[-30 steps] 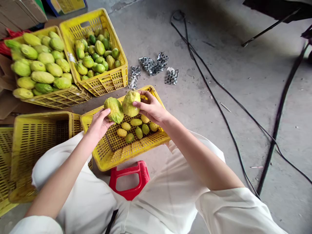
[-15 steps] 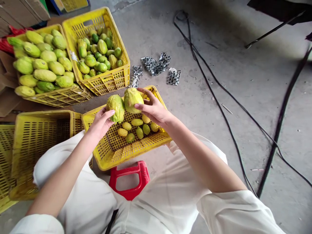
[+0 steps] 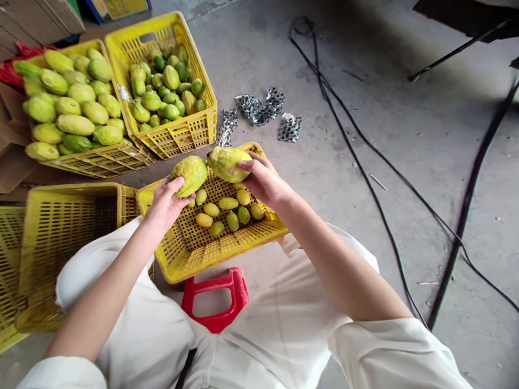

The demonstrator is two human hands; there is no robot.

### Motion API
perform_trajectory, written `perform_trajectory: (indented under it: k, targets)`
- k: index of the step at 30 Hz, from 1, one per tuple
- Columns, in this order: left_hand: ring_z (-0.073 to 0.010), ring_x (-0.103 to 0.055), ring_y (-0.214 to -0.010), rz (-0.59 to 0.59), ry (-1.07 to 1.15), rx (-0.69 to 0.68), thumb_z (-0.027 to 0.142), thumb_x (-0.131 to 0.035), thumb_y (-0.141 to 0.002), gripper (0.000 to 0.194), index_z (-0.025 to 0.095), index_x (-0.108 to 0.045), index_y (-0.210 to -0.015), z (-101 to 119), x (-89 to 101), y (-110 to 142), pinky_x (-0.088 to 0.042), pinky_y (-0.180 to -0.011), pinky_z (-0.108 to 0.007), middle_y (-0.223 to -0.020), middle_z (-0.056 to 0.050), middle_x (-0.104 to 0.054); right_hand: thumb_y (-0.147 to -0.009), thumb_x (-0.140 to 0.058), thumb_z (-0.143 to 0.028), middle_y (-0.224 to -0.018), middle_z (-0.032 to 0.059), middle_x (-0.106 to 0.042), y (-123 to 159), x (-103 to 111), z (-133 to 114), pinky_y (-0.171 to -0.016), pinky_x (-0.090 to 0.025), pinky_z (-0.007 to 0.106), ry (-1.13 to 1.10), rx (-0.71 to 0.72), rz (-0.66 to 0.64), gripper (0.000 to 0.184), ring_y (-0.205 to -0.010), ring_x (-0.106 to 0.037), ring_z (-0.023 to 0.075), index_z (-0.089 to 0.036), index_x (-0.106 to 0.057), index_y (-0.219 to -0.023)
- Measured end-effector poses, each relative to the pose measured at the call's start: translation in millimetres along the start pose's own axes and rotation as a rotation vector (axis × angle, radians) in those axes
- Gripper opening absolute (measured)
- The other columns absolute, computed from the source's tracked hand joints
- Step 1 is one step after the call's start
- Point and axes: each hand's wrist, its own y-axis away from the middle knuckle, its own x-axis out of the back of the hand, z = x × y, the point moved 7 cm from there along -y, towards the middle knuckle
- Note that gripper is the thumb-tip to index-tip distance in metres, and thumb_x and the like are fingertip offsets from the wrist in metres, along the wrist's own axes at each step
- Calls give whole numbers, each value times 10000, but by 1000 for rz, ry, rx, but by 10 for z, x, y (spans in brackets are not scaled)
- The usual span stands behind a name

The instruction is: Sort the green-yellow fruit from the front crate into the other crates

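Knobbly yellow-green oval fruit rests in the left hand of a seated person, while a second, smoother pale yellow-green fruit is gripped in the right hand. Both hands are curled around their fruit, holding them above a yellow perforated plastic crate; whether the two fruits touch is hard to tell.

Half a second earlier, the second fruit showed a rounder outline; it now appears longer, turned on its side with its dark tip toward the left. The knobbly fruit has also rolled, presenting a yellower face, and more small fruit shows beneath it. The turns seem to bring fresh sides of both into view; the handling looks unfinished, as neither lies in the crate.

Nearest the camera are white trousers and, between the knees, a red plastic frame, perhaps part of a stool. Small yellow and green oval fruits lie on the crate's bottom. Another yellow crate stands by the left knee. Farther off, two yellow crates brim with larger yellow-green fruit and smaller, greener fruit, near crumpled silver-and-black wrappers and black cables on the grey concrete floor.
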Motion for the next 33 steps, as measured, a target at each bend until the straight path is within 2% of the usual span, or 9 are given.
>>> perform_trajectory:
  k: [3, 6, 10, 14, 17, 20, 23, 28, 33]
  targets:
    - [-263, -813, -1032, 22, -4, -8, 424, -1026, -678, 470, 243, -727, -992, 11, 27, -9, -631, -755, -322, -1030, -68, -856, -706, -1010, -606, -1173, 64, -832, 6, 24, -20, -1192, -669, 503, 10, 15, 9, 575, -1395, -758, 348, -280, -684, -1049]
    - [-283, -812, -1092, 66, 32, -6, 427, -1023, -689, 457, 262, -728, -997, 32, 38, 8, -659, -784, -344, -1031, -61, -850, -680, -1034, -626, -1211, 75, -821, 3, 44, -1, -1215, -652, 541, 16, 24, 26, 676, -1405, -748, 352, -278, -683, -1141]
    - [-338, -796, -1247, 62, 35, 6, 489, -985, -719, 447, 281, -742, -1032, 42, 5, 26, -716, -932, -431, -1151, -83, -853, -664, -1043, -654, -1200, 91, -796, -26, 57, 79, -1135, -694, 524, 18, -1, 59, 715, -1368, -753, 359, -275, -653, -1129]
    - [-385, -787, -1298, 31, -7, 5, 555, -948, -750, 450, 297, -735, -1051, 19, 2, -3, -726, -1018, -516, -1131, -100, -853, -679, -1026, -694, -1160, 78, -787, -45, 66, 130, -1069, -720, 498, 35, -36, 77, 698, -1332, -764, 351, -282, -652, -1099]
    - [-347, -815, -1215, 48, 15, 2, 523, -966, -749, 440, 292, -735, -1043, 10, 21, -18, -741, -975, -474, -1091, -86, -850, -679, -1031, -708, -1166, 72, -801, -26, 30, 150, -1085, -716, 518, 25, -84, 14, 697, -1328, -777, 344, -294, -667, -1105]
    - [-250, -824, -1058, 70, 54, 29, 474, -988, -727, 425, 277, -747, -1018, 5, 14, -6, -737, -883, -353, -1057, -47, -846, -690, -1041, -691, -1231, 80, -811, 3, -10, 187, -1091, -723, 559, -23, -135, -52, 699, -1321, -792, 341, -303, -670, -1138]
    - [-201, -804, -963, 93, 95, 73, 425, -1015, -671, 451, 263, -769, -1012, -19, 2, 15, -720, -825, -288, -1035, -24, -854, -705, -1043, -674, -1259, 77, -818, 6, -8, 245, -1075, -743, 574, -77, -169, -53, 695, -1284, -812, 335, -311, -654, -1152]
    - [-266, -817, -1094, 42, 32, 45, 402, -1012, -672, 454, 250, -739, -1002, -32, -6, 4, -711, -866, -321, -1022, -55, -858, -685, -1085, -586, -1214, 76, -842, -12, 6, 283, -1128, -732, 583, -39, -179, -44, 655, -1251, -821, 332, -305, -646, -1082]
    - [-313, -804, -1220, -45, -13, 2, 363, -976, -670, 532, 251, -734, -1131, -3, -50, 3, -699, -934, -363, -1103, -75, -851, -621, -1106, -494, -1167, 93, -843, -2, -37, 247, -1193, -698, 597, -12, -163, -98, 660, -1255, -821, 367, -290, -668, -1071]
